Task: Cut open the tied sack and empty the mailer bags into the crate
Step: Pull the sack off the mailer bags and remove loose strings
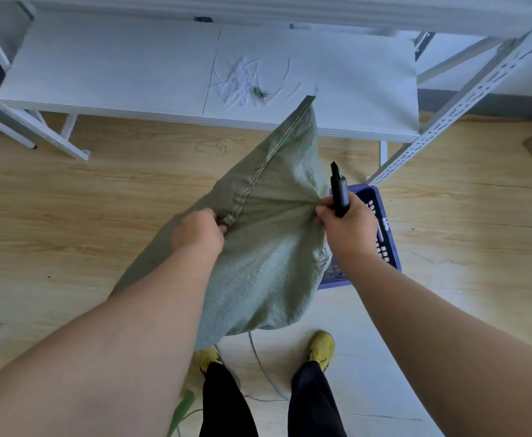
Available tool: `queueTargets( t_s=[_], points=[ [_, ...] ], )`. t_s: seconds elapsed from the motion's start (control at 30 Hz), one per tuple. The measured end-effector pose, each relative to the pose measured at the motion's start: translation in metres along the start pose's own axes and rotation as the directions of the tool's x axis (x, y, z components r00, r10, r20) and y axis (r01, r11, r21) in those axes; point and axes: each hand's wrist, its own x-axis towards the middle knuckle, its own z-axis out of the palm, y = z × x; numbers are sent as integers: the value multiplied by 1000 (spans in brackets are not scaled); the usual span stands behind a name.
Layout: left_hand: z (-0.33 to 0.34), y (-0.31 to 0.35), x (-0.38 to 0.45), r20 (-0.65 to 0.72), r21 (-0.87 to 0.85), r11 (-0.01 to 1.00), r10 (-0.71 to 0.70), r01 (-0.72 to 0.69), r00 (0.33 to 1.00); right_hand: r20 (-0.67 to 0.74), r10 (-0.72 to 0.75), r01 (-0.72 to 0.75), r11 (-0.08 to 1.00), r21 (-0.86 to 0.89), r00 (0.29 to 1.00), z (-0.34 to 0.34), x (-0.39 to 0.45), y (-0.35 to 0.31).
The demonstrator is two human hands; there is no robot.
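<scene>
Both hands grip green sack (258,247) over blue crate (381,222); right hand (343,225) holds black cutter (338,193).

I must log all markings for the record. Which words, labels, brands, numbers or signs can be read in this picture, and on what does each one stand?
None can be read.
Sack: plain woven cloth, no print showing.
Crate: a small pale mark inside, too blurred to read.
Knife in the right hand: no visible lettering.
Shelf: only scratches.

Storage room, floor and shelving.
Floor (69,216): light wood-grain planks, paler patch near the bottom centre, daylight-bright. White board shelf (116,67) on a white slotted-metal rack; pale strips and dark debris (245,80) scattered on it. Slotted angled upright (466,99) at right. Grey wall base (494,105) behind.
</scene>
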Motion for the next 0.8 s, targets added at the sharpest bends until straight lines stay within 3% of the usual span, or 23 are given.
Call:
queueTargets(
  t_s=[0.07, 0.13, 0.33, 0.43, 0.67, 0.8],
  points=[
    [6, 10, -7, 57, -198, 979, 66, -54, 996, -43, 49, -46, 998, 51, 998, -12, 5, 5],
    [10, 22, -15, 60, -254, 963, 107, -89, 992, -75, 82, -76, 994, 84, 994, -25, 9, 10],
    [14, 63, -23, -61, -31, 998, 48, -50, 997, -113, 120, -105, 986, 130, 986, -55, 17, 17],
    [9, 90, -23, -148, -17, 995, 97, -100, 984, -137, 141, -124, 984, 129, 980, -73, 21, 24],
    [-30, 170, -37, -385, -174, 883, 347, -437, 855, -265, 185, -174, 983, 64, 946, -119, 28, 23],
    [-40, 212, -57, -391, -202, 780, 490, -592, 779, -269, 142, -147, 989, 1, 953, -154, 28, 21]
  ],
)
